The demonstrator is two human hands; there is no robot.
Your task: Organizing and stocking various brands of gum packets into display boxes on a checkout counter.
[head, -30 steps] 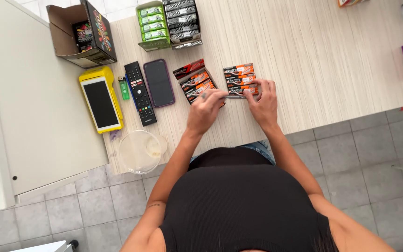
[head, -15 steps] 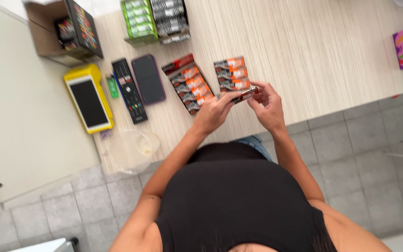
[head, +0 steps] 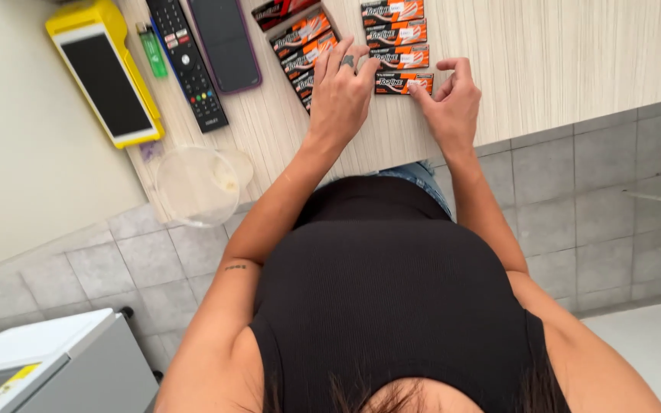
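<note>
— Where does the bottom orange packet (head: 404,82) lie from the hands?

— At the near end of the right column of packets (head: 395,34), with its long axis running left to right across the counter (head: 575,53). The left hand (head: 342,95) is at the packet's left end, the right hand (head: 449,99) at its right end.

— Is either hand gripping it?

— Neither is closed around it. The left hand lies flat, fingers spread, its fingertips touching the packet's left end. The right hand is loosely curled, thumb and forefinger at the right end.

— Which hand is nearer?

— Both touch it. Left of the packet sits a tilted box of the same packets (head: 300,38), partly under the left hand.
</note>
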